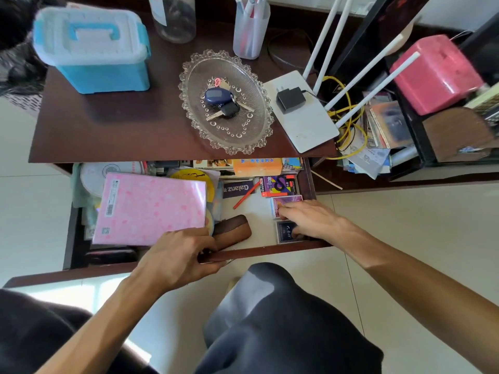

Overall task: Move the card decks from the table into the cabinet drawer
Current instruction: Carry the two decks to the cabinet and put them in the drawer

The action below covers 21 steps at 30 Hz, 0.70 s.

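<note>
Head view: the open cabinet drawer (310,182) sits under the table top (121,130), with both hands at it.
Right hand: the right hand (314,218) reaches into the drawer's right end, fingers stretched almost flat. It grasps nothing; its fingertips rest on the pink-purple deck (283,203).
Left hand: the left hand (183,255) is curled over the drawer front (270,251) and grips it.
Key relation: the pink-purple deck lies under the right fingertips. The dark deck (286,233) is just nearer the person, under the thumb side of that hand. The multicoloured deck (279,186) is just beyond the fingertips.
Long axis: each deck runs side to side across the drawer, roughly in line with the right fingers.
Nearer hand: the right hand, which touches a deck; the left hand is well apart from all of them.
Count: three decks in one column and two hands; no deck shows on the table top.
Other things: one glass dish (181,85) holds keys (224,101), and one pink notebook (151,209) lies just beyond the left hand.
Judgement: the decks look stowed, so closing the drawer would fall to the left hand.
</note>
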Each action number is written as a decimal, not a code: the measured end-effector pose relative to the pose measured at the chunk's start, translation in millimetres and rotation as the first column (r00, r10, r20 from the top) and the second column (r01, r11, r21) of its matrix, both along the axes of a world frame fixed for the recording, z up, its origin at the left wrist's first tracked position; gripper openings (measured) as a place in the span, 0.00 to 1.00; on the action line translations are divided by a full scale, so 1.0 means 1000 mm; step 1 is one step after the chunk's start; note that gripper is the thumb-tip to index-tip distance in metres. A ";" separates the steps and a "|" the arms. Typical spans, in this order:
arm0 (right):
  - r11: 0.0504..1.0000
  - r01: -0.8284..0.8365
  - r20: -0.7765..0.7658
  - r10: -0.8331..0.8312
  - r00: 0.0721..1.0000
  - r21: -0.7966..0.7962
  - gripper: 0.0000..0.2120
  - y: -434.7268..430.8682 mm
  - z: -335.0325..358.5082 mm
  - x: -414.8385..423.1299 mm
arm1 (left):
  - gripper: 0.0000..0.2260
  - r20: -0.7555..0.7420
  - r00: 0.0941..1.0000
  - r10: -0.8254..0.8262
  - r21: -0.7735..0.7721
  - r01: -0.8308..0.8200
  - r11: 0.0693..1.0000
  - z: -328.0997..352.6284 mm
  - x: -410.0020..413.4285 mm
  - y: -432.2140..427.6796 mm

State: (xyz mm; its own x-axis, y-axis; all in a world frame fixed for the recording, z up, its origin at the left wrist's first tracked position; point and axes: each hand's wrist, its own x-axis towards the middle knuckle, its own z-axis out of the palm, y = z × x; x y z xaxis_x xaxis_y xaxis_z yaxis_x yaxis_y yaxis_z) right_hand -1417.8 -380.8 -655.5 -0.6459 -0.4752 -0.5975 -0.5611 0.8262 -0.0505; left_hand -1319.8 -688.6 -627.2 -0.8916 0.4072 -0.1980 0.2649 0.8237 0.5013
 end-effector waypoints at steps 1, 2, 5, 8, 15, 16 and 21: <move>1.000 0.004 -0.014 -0.004 1.000 -0.005 0.22 -0.001 0.000 0.000 | 0.16 0.003 1.000 0.003 -0.003 -0.003 1.000 0.000 0.000 0.000; 1.000 0.001 -0.041 -0.002 0.999 -0.021 0.20 -0.003 0.000 0.000 | 0.16 0.005 1.000 0.005 -0.006 -0.005 1.000 0.000 0.000 0.001; 0.991 -0.069 -0.119 0.055 0.991 -0.112 0.21 -0.016 -0.001 0.000 | 0.16 0.009 1.000 0.003 -0.014 -0.002 1.000 0.000 0.000 0.002; 0.982 -0.173 -0.138 0.161 0.977 -0.076 0.22 -0.025 -0.008 0.003 | 0.16 0.021 1.000 0.007 -0.032 -0.006 0.999 0.000 0.000 0.002; 0.978 -0.208 -0.236 0.195 0.952 -0.029 0.19 -0.026 -0.016 -0.007 | 0.18 0.037 0.999 0.001 -0.045 0.000 0.999 0.000 0.000 0.001; 0.977 -0.212 -0.242 0.200 0.950 -0.027 0.19 -0.026 -0.017 -0.007 | 0.18 0.039 0.999 0.002 -0.043 0.000 0.999 0.001 0.000 0.001; 0.979 -0.206 -0.215 0.200 0.956 -0.004 0.15 -0.028 -0.019 -0.007 | 0.17 0.058 0.998 0.002 -0.045 0.001 0.999 0.002 0.000 0.000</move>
